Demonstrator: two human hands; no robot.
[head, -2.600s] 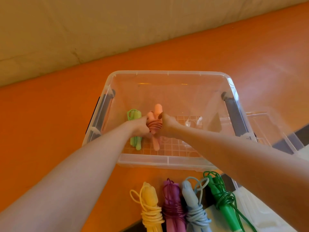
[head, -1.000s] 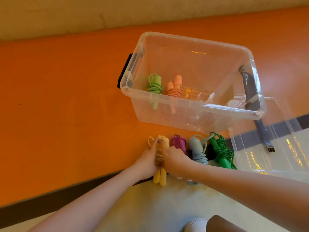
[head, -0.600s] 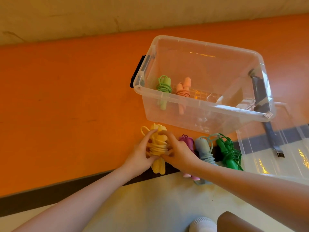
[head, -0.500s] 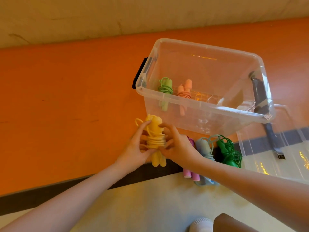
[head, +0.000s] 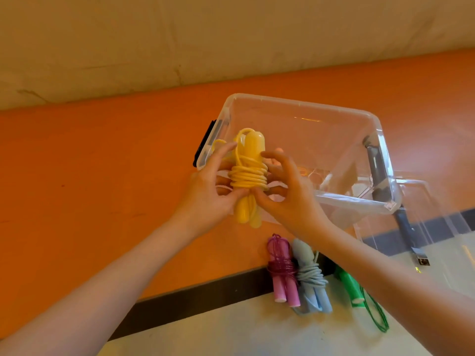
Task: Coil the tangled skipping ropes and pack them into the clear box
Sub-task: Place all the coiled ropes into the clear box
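The left hand point(head: 205, 194) and right hand point(head: 290, 199) both grip the coiled yellow rope point(head: 248, 176) before the clear box point(head: 359, 201), beside the purple rope point(head: 281, 271).

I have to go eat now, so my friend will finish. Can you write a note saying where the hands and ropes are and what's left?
Left hand and right hand both hold the coiled yellow rope, lifted in front of the clear box.
On the floor, coiled: purple rope, blue rope. The green rope lies beside them, partly hidden by the right arm, with a loose loop trailing.
Done: these ropes are coiled. The hands block part of the box's inside.
Left: put yellow in, then purple, blue and green.
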